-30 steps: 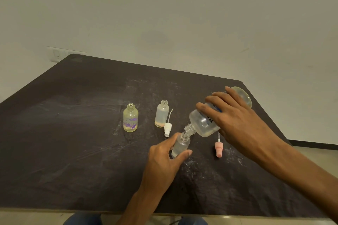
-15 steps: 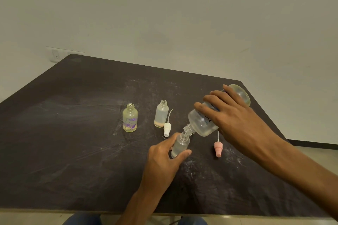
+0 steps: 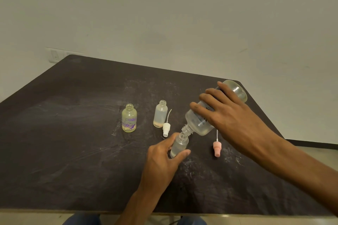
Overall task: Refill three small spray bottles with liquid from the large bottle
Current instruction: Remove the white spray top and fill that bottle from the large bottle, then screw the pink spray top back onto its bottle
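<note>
One head-worn wide-angle view looks forward and down from the near edge of the dark desk (image 3: 54,151), facing a pale wall (image 3: 164,14). It sits close enough that both forearms reach in from the bottom and right of the frame.

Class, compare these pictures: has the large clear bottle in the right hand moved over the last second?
Yes, slightly. The large clear plastic bottle has tipped steeper, its base rising toward the dark table's far edge, while its neck stays at the small clear bottle.
</note>
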